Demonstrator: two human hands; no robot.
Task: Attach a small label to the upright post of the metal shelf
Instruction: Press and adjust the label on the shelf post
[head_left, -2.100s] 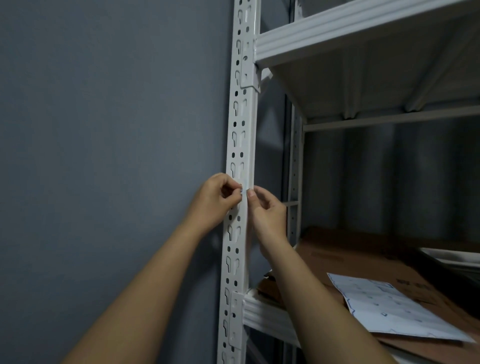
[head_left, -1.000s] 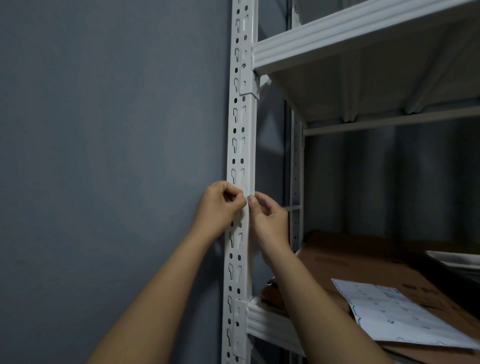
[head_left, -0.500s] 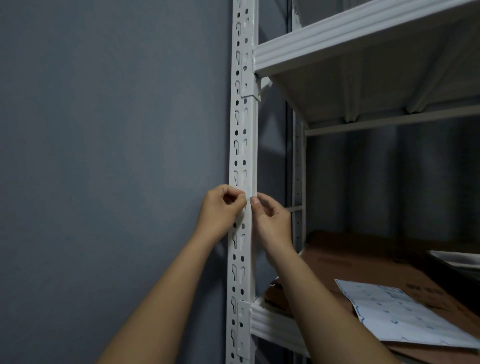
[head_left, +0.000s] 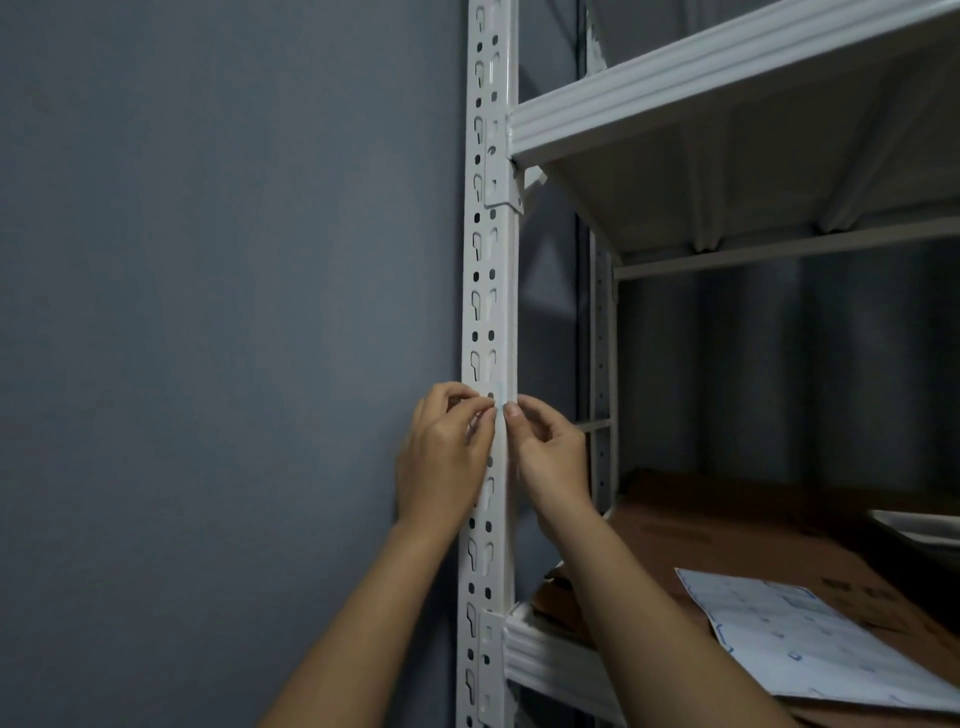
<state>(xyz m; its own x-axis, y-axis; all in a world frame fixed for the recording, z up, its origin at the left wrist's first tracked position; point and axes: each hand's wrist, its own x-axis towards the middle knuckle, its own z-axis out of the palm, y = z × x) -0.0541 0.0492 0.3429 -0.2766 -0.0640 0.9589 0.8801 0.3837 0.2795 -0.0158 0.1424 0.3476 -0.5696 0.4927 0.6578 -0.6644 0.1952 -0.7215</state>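
The white perforated upright post (head_left: 491, 291) of the metal shelf runs top to bottom through the middle of the head view. A small white label (head_left: 497, 393) lies against the post at hand height. My left hand (head_left: 444, 457) is on the post's left side, its curled fingers and thumb pinching the label's left edge. My right hand (head_left: 550, 457) is on the right side, fingers curled, its thumb tip at the label's right edge. Most of the label is hidden by the fingertips.
A grey wall (head_left: 218, 312) fills the left. An upper white shelf (head_left: 727, 104) juts out to the right above the hands. The lower shelf (head_left: 545, 654) carries brown cardboard (head_left: 727, 540) and a white printed sheet (head_left: 810, 644). A rear post (head_left: 601, 364) stands behind.
Both hands have stayed at the same spot on the post, holding the label. The view has shifted slightly; the fingertips have moved only a little.
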